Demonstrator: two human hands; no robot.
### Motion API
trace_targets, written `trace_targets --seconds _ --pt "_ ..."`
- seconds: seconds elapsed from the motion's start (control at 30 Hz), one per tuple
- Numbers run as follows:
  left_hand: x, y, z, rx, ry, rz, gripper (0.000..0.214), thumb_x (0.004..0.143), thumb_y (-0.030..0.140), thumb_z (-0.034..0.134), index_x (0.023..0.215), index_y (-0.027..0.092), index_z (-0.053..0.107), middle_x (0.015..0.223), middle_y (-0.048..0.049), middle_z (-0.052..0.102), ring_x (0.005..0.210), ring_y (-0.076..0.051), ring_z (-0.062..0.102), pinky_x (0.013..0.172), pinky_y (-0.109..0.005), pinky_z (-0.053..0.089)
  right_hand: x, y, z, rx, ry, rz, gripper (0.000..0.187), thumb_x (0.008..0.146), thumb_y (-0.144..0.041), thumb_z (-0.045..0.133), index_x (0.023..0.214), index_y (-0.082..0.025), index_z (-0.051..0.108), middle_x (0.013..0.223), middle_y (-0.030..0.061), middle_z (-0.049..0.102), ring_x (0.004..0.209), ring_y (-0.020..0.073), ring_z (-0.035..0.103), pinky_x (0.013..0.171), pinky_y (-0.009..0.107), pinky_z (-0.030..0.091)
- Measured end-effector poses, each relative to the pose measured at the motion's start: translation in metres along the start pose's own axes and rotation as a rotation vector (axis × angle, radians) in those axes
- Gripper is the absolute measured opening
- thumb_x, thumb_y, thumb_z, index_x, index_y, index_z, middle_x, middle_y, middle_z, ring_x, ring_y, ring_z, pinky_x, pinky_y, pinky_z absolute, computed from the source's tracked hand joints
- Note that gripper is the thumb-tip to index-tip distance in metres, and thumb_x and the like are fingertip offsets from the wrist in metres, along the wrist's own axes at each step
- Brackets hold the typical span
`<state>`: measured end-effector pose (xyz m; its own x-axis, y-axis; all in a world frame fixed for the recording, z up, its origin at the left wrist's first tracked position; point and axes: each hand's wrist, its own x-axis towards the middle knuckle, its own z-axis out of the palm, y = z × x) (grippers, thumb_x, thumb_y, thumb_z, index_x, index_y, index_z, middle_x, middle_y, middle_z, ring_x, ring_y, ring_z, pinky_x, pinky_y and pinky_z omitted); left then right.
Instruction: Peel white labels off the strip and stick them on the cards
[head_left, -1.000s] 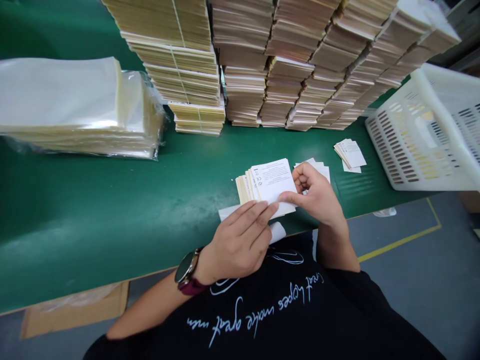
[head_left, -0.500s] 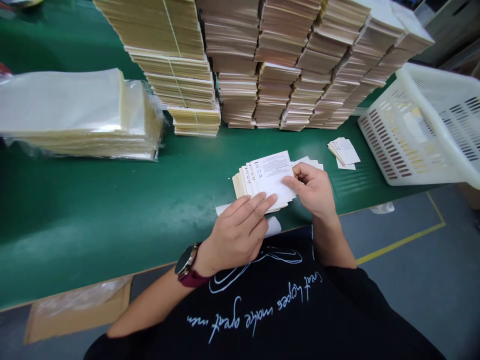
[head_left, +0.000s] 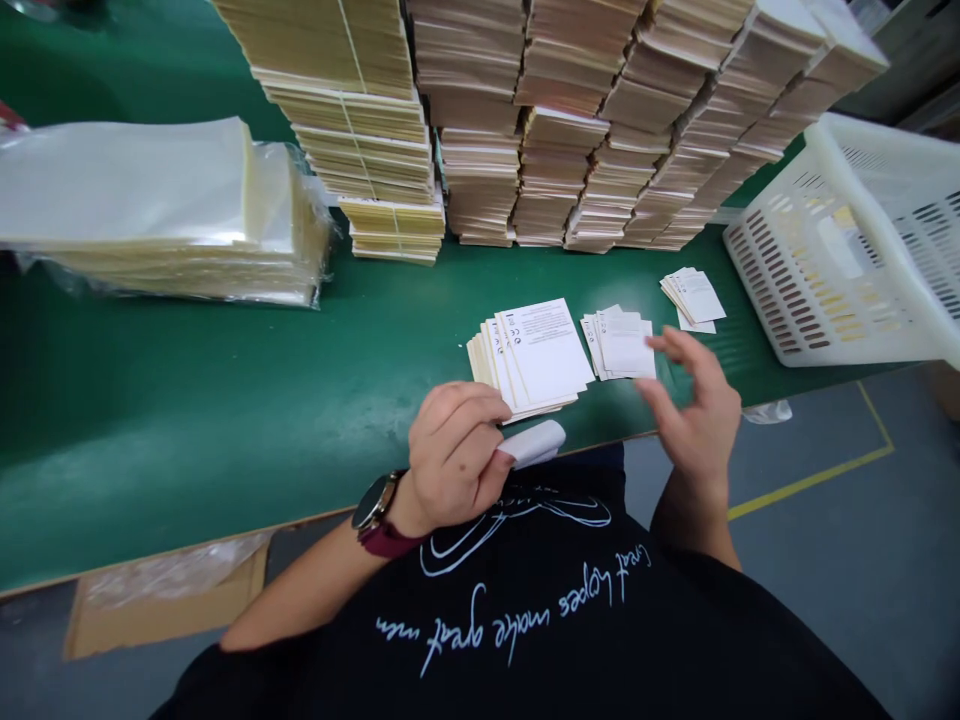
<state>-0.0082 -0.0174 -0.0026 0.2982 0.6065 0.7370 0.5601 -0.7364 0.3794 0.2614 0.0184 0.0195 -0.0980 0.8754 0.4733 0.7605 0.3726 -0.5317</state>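
Note:
My left hand (head_left: 459,450) is curled, its thumb and fingers closed on a white rolled piece of paper (head_left: 536,443) by the table's front edge. Just beyond it lies a fanned pile of white printed cards (head_left: 547,350), their left edges stepped. To its right is a smaller group of white cards (head_left: 626,345). My right hand (head_left: 694,405) is at that group's right edge, thumb and fingers spread apart; whether the fingertips touch the cards I cannot tell. Farther right sits another little pile of cards (head_left: 701,297).
Tall stacks of cards (head_left: 480,185) stand along the back of the green table (head_left: 225,420). At the left lies a plastic-wrapped stack of sheets (head_left: 150,190). A white slotted basket (head_left: 795,270) tilts at the right, with something yellowish inside.
My left hand has come off the large pile onto the rolled paper. My right hand has let go of the pile's card and moved right, opening beside the smaller group.

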Motion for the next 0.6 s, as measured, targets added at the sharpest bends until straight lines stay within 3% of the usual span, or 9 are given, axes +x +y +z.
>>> trace_targets --seconds 0.1,0.17,0.3,0.4,0.5,0.6 --pt "0.004 0.001 -0.003 0.002 -0.014 -0.021 0.005 0.084 0.017 0.049 0.082 0.019 0.053 0.084 -0.0042 0.066 0.087 -0.02 0.062 0.075 -0.036 0.05 -0.013 -0.044 0.006 0.366 -0.233 -0.31 0.038 0.083 -0.022 0.067 0.12 -0.029 0.06 0.101 0.0039 0.071 0.097 0.0229 0.067 0.084 0.045 0.054" --pt "0.006 0.003 -0.003 0.007 -0.005 -0.037 0.007 0.084 0.015 0.049 0.085 0.019 0.055 0.081 -0.0032 0.066 0.086 -0.02 0.063 0.075 -0.035 0.049 -0.015 -0.063 0.015 0.482 -0.262 -0.393 0.033 0.084 -0.014 0.064 0.115 -0.027 0.062 0.09 0.0025 0.07 0.088 0.0202 0.067 0.076 0.041 0.055" --pt "0.001 0.005 0.002 0.115 0.106 -0.04 0.018 0.081 0.017 0.057 0.1 0.018 0.059 0.101 -0.008 0.068 0.103 -0.024 0.062 0.085 -0.039 0.05 -0.012 -0.07 0.025 0.607 -0.253 -0.264 0.026 0.085 -0.007 0.06 0.107 -0.022 0.063 0.085 0.0029 0.067 0.083 0.0168 0.063 0.07 0.036 0.055" --pt "-0.002 0.004 0.005 0.159 0.152 0.091 0.024 0.081 0.018 0.061 0.104 0.02 0.061 0.116 -0.0102 0.066 0.121 -0.027 0.055 0.095 -0.043 0.049 -0.011 -0.066 0.025 0.637 -0.305 -0.26 0.022 0.086 -0.007 0.058 0.101 -0.022 0.064 0.082 0.0017 0.066 0.08 0.0157 0.063 0.069 0.034 0.055" --pt "-0.002 0.004 0.005 0.075 0.037 0.18 0.014 0.083 0.015 0.057 0.096 0.018 0.063 0.103 -0.0092 0.071 0.116 -0.026 0.059 0.095 -0.045 0.05 -0.014 -0.061 0.024 0.518 -0.237 -0.394 0.02 0.084 -0.008 0.056 0.095 -0.024 0.063 0.084 0.002 0.066 0.082 0.0175 0.062 0.072 0.038 0.052" --pt "0.001 0.006 0.003 0.027 -0.033 0.147 0.009 0.082 0.013 0.056 0.089 0.015 0.061 0.099 -0.0119 0.072 0.113 -0.027 0.062 0.092 -0.046 0.054 -0.016 -0.055 0.02 0.348 -0.027 -0.52 0.017 0.082 -0.013 0.055 0.085 -0.029 0.06 0.088 0.0015 0.065 0.088 0.0216 0.061 0.074 0.043 0.048"
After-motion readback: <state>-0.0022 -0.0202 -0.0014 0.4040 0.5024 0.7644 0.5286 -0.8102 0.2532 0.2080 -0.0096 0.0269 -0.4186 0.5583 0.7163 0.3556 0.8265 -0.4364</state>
